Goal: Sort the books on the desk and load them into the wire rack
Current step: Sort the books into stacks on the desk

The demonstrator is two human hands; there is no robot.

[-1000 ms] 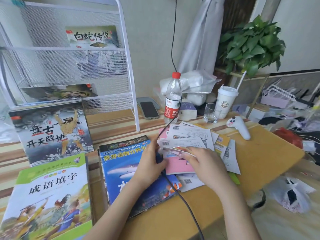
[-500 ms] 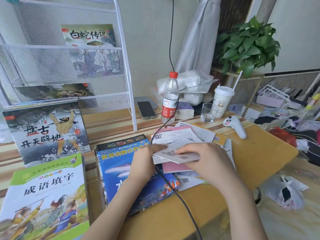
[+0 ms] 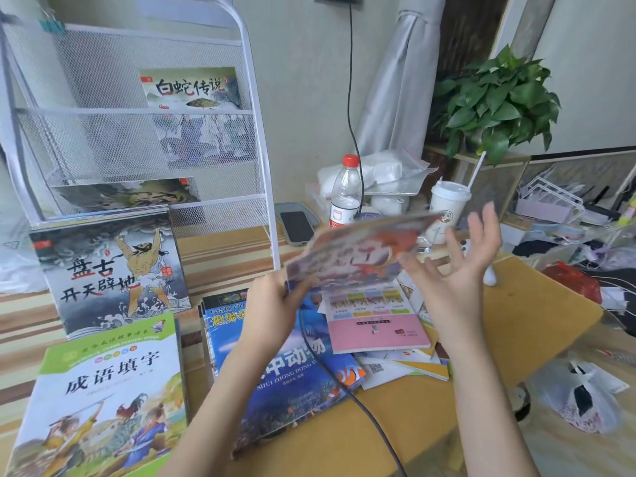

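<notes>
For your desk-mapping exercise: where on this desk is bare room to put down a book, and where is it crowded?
Bare: the orange desktop right of the pink booklet, and the front edge below the blue book. Crowded: the left side around the wire rack, and the back by the bottle.

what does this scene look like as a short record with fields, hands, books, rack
left hand: left hand grips the corner of a thin colourful booklet, lifted and blurred above the desk
right hand: right hand open, fingers spread, beside the booklet's right edge
desk: pink-backed workbook tops a loose pile; blue ocean-animal book under the left forearm; green-topped picture book front left
rack: white wire mesh rack holds one white-snake storybook on an upper shelf
</notes>
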